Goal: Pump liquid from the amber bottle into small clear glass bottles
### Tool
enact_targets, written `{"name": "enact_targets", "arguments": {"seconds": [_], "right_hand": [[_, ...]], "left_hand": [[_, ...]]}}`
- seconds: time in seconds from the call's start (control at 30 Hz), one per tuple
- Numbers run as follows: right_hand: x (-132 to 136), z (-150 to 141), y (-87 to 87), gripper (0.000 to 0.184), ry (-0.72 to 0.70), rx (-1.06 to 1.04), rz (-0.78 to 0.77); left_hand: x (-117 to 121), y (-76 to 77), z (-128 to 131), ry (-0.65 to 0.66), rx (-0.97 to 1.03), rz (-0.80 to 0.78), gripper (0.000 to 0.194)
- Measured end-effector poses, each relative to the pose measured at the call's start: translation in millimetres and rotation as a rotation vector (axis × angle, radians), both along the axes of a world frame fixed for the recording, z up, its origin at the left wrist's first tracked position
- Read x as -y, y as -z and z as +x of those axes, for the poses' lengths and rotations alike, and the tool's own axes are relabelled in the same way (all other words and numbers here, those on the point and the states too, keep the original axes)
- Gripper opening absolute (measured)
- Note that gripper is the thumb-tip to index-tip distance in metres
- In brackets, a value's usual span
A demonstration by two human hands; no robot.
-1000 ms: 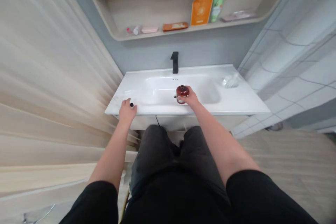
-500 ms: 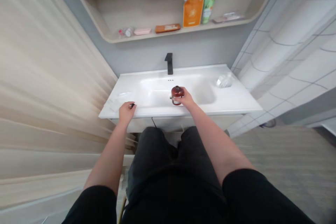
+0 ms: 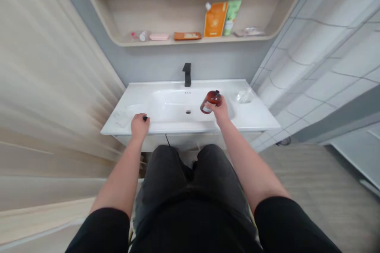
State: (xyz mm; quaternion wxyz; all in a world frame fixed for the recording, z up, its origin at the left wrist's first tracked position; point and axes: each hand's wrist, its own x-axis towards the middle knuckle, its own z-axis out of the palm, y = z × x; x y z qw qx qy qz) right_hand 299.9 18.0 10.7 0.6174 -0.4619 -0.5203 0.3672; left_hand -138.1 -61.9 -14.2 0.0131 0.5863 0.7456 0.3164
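Note:
My right hand (image 3: 221, 110) is wrapped round a brown, see-through bottle (image 3: 210, 101) with a pale label. It holds the bottle above the right part of the white sink basin (image 3: 169, 106), tilted with its dark neck to the upper right. Over the front left of the counter, my left hand (image 3: 139, 127) pinches a small black cap (image 3: 145, 118) between thumb and fingers. The rest of that cap is hidden by the fingers.
A black faucet (image 3: 187, 74) rises behind the basin. Crumpled clear plastic (image 3: 244, 96) lies on the right counter. Above, a wall shelf (image 3: 166, 42) holds an orange pouch (image 3: 215, 19), a green tube (image 3: 232, 17) and small items. A beige curtain (image 3: 53, 87) hangs at left.
My right hand has moved the bottle to the right and tipped it from upright. The drain is now uncovered to view. My left hand stays near the counter edge, still pinching the cap.

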Motion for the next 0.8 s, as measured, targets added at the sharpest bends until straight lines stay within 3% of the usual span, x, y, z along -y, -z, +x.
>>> {"name": "enact_targets", "arguments": {"seconds": [0.17,0.33,0.57,0.8], "right_hand": [[23.9,106.9,-19.2,0.081,0.103,0.074,0.078],[52.4,190.9,-12.4,0.081,0.219,0.123,0.045],[61.6,228.8,4.4,0.092,0.292,0.109,-0.083],[46.9,244.0,11.4,0.087,0.377,0.125,-0.128]], "left_hand": [[0.4,4.3,-1.1,0.026,0.012,0.028,0.031],[1.7,9.7,-2.0,0.037,0.01,0.066,0.035],[2.5,13.2,-3.9,0.041,-0.028,0.117,0.033],[3.1,5.4,2.0,-0.065,-0.052,0.048,0.039]]}}
